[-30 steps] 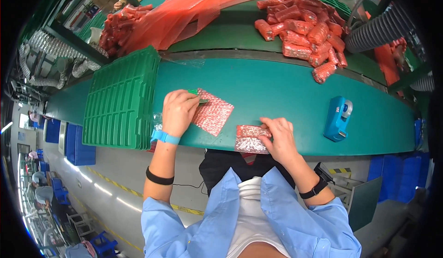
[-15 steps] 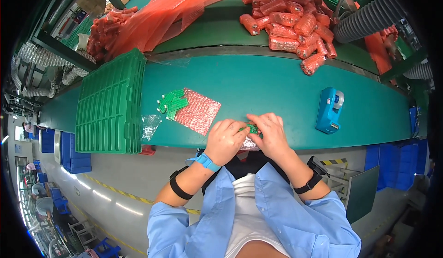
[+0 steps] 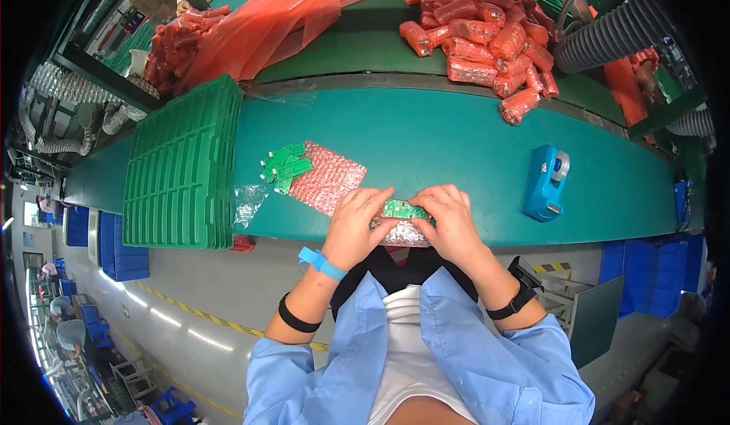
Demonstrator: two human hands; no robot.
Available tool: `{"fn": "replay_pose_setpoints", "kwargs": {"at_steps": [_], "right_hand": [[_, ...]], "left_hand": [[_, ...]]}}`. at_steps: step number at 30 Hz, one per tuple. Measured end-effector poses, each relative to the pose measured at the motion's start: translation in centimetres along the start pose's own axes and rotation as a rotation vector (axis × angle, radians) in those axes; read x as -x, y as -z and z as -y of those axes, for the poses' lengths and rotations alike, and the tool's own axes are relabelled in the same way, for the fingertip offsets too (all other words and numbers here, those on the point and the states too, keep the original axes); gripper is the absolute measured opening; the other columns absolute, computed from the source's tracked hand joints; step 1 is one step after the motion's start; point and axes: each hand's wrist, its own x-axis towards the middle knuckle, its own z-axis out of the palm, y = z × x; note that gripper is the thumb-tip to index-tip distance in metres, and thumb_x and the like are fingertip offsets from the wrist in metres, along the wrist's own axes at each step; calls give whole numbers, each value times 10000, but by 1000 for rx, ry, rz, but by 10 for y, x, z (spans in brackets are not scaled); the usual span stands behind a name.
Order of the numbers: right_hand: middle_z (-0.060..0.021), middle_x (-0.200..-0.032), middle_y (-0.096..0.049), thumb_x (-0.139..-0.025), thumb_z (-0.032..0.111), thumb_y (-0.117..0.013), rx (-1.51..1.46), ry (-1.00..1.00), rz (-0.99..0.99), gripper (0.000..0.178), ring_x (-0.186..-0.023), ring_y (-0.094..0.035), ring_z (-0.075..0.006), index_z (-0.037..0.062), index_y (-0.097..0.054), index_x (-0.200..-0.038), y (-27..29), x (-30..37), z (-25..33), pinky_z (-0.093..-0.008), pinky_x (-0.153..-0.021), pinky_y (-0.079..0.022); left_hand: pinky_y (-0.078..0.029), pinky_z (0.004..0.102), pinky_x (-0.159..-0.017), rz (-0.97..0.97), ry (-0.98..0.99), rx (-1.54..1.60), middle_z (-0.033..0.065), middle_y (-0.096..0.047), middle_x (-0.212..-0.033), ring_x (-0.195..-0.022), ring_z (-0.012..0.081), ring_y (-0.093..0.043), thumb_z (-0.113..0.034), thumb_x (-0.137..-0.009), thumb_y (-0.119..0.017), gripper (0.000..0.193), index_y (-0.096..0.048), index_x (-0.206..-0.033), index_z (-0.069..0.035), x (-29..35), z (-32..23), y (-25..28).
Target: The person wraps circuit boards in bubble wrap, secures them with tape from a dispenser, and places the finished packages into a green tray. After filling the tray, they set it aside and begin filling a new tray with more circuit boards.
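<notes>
The green work table (image 3: 456, 144) runs left to right across the view and carries everything within arm's reach, which appears to be why the stock sits in bands from far to near. At its left end a stack of green ribbed trays (image 3: 182, 166) lies flat with its long side running away from the person, apparently parked clear of the working zone. Beyond a raised ledge, a heap of red-wrapped rolls (image 3: 490, 41) lies piled at random, well apart from the hands. A blue tape dispenser (image 3: 545, 183) stands to the right, near the right hand's side. A pink bubble-wrap sheet (image 3: 328, 177) lies flat just left of centre, with a cluster of small green circuit boards (image 3: 285, 169) resting on and beside its far left corner; a crumpled clear film scrap (image 3: 247, 203) lies between the sheet and the trays. At the near edge of the table, directly in front of the body, the left hand (image 3: 351, 231) and right hand (image 3: 452, 226) hold one green circuit board (image 3: 403, 210) over a bubble-wrap bundle (image 3: 403, 233). Each hand is curled and closed on its end of the board and bundle, fingers on top; the thumbs are hidden. A grip at both ends likely keeps the board level and centred on the wrap. The board's long axis runs left to right, parallel to the table edge, its flat face turned upward.
</notes>
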Motion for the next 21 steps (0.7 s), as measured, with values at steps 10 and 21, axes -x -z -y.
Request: {"fn": "replay_pose_setpoints", "kwargs": {"at_steps": [10, 21], "right_hand": [[-49, -1156, -706, -845, 134, -855, -58, -71, 108, 342, -1145, -628, -298, 128, -767, -1176, 12, -6, 12, -456, -1000, -453], [-79, -1047, -673, -864, 142, -814, -40, -9, 165, 194, -1042, -636, -317, 94, -711, -1021, 17, -7, 19, -474, -958, -467]], "left_hand": [[-548, 433, -904, 186, 107, 1, 124, -680, -1091, -1003, 303, -670, -144, -892, -838, 343, -756, -1198, -11, -8, -5, 17], [-601, 396, -820, -1, 54, 178, 107, -714, -1132, -922, 300, -716, -32, -857, -824, 265, -752, -1112, -19, 15, -8, 4]]}}
